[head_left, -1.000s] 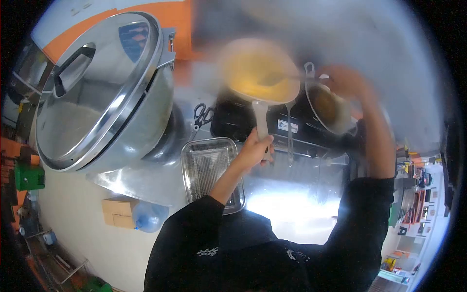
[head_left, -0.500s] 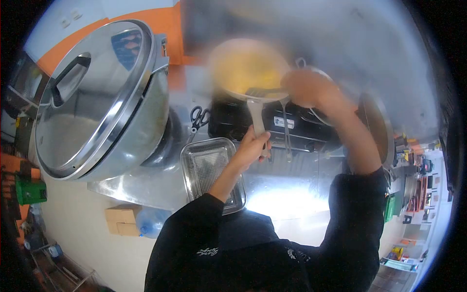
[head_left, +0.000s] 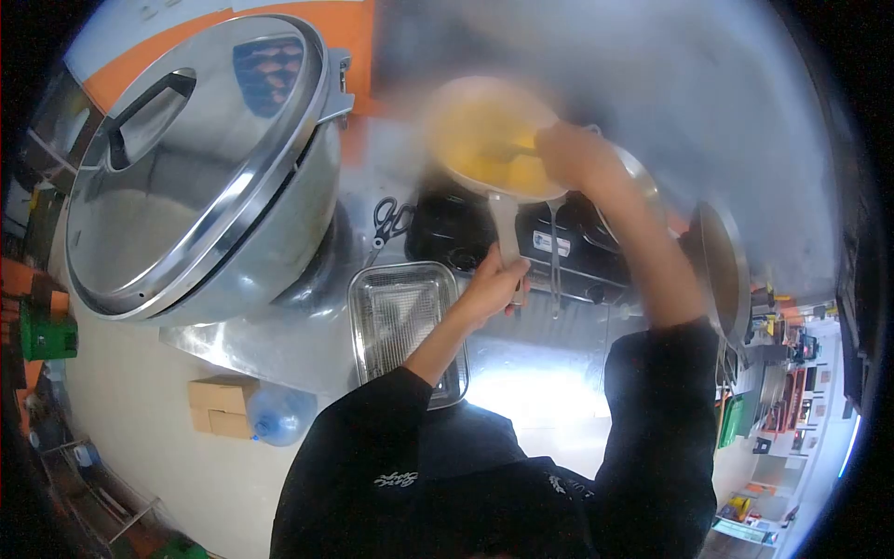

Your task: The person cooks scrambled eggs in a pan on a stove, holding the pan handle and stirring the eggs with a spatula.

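Observation:
My left hand (head_left: 494, 287) is wrapped round the pale handle of a frying pan (head_left: 504, 233). The pan sits over a black stove (head_left: 438, 228) and holds yellow food (head_left: 484, 140), blurred by haze. Over the pan's right side, my right hand (head_left: 575, 156) is closed on a dark spatula (head_left: 512, 151), whose head lies in the food. Behind my right forearm is a second round pan (head_left: 635, 172), partly hidden. A long metal utensil (head_left: 555, 265) rests across the stove's front edge.
A large lidded metal pot (head_left: 214, 186) fills the left side. Black-handled scissors (head_left: 389, 222) and a wire-mesh tray (head_left: 402, 312) lie left of the stove. A large pan (head_left: 722, 270) leans at the right. On the floor are a cardboard box (head_left: 222, 406) and a blue bottle (head_left: 282, 415).
My right hand has moved left from beside the second pan to over the frying pan, with the spatula in it. My left hand keeps its hold on the handle. The view has shifted slightly.

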Demonstrator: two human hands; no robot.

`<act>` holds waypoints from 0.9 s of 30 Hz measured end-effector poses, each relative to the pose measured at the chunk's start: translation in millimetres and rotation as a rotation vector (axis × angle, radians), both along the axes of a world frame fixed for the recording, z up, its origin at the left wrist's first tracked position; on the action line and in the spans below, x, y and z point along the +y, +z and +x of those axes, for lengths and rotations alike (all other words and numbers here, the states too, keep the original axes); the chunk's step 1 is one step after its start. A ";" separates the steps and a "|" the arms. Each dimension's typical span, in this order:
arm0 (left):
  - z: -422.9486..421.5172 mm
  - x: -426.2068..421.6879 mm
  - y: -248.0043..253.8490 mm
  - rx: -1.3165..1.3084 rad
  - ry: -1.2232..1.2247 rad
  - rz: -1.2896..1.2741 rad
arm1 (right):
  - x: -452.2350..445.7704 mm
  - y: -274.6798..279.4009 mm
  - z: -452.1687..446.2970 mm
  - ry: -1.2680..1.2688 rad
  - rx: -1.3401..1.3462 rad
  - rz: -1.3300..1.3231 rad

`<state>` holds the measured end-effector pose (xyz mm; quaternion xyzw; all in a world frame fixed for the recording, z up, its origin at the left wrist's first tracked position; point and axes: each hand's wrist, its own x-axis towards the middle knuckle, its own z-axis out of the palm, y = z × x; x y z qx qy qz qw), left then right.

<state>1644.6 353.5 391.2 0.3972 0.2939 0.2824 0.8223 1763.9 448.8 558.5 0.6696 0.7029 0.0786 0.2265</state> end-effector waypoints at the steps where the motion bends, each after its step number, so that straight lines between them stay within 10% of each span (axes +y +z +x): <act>1: 0.4 0.1 -0.5 0.006 -0.001 0.002 | 4.2 1.1 0.6 -0.018 0.007 -0.009; 27: 0.0 -0.3 0.4 -0.010 0.001 -0.013 | 79.9 -58.8 109.6 0.136 0.161 0.133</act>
